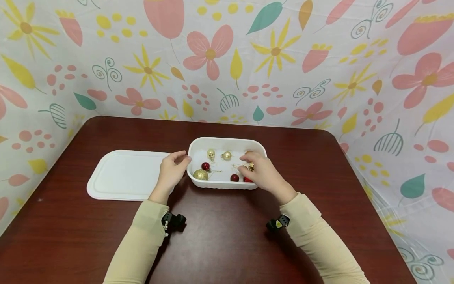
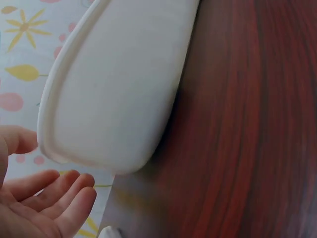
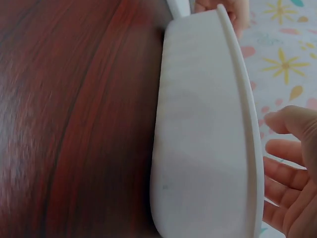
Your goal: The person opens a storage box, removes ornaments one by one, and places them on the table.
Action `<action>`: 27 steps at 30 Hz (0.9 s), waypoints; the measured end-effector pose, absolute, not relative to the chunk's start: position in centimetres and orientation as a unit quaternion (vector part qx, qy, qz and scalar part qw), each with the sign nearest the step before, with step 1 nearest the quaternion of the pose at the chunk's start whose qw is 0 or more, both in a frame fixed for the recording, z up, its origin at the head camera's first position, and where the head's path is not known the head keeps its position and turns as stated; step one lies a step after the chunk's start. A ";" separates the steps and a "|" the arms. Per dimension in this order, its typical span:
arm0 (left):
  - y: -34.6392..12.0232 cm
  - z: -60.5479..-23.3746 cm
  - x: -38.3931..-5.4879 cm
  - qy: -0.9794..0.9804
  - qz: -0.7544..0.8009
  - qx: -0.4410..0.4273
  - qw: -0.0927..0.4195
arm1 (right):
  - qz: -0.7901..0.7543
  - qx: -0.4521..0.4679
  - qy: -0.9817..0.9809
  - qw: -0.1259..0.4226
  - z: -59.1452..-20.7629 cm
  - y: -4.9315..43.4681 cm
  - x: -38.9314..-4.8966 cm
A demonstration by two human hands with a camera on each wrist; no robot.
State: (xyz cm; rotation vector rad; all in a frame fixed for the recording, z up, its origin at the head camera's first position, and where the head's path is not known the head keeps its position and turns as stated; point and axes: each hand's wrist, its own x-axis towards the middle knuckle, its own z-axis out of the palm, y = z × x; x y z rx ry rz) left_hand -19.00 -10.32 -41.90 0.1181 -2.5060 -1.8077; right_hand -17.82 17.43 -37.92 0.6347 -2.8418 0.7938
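A white plastic container (image 1: 220,184) stands on the table with small Christmas ornaments inside. Among them are a glittery gold ball (image 1: 200,175), a shiny gold ball (image 1: 227,156), a dark red ball (image 1: 234,178) and a bright red piece (image 1: 247,180). At the container's left end is my left hand (image 1: 171,171), fingers relaxed and thumb close to the rim; whether it touches is unclear. My right hand (image 1: 263,170) reaches over the right end, fingers loosely bent and apart, near a gold ornament (image 1: 251,166). In the right wrist view the container wall (image 3: 208,124) hides what lies inside.
To the left lies a flat white lid (image 1: 124,175), partly behind my left hand and wrist. The dark wooden table (image 1: 220,236) ends at the back against a flower-patterned cloth (image 1: 227,59). Black wrist cameras (image 1: 172,222) sit on both wrists.
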 end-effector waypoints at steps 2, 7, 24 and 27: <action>-10.1 -42.2 -19.1 -0.802 -0.594 0.051 0.030 | 0.234 0.217 -0.946 0.063 -37.9 17.7 -17.8; -9.7 -42.7 -19.3 -0.802 -0.592 0.060 0.053 | 0.169 0.240 -0.955 0.046 -37.5 18.3 -17.9; -9.5 -43.8 -19.7 -0.757 -0.644 0.089 0.061 | 0.047 0.229 -0.970 -0.066 -37.0 18.2 -19.4; -9.7 -43.8 -19.9 -0.757 -0.645 0.090 0.055 | 0.035 0.225 -0.971 -0.078 -36.8 17.9 -19.4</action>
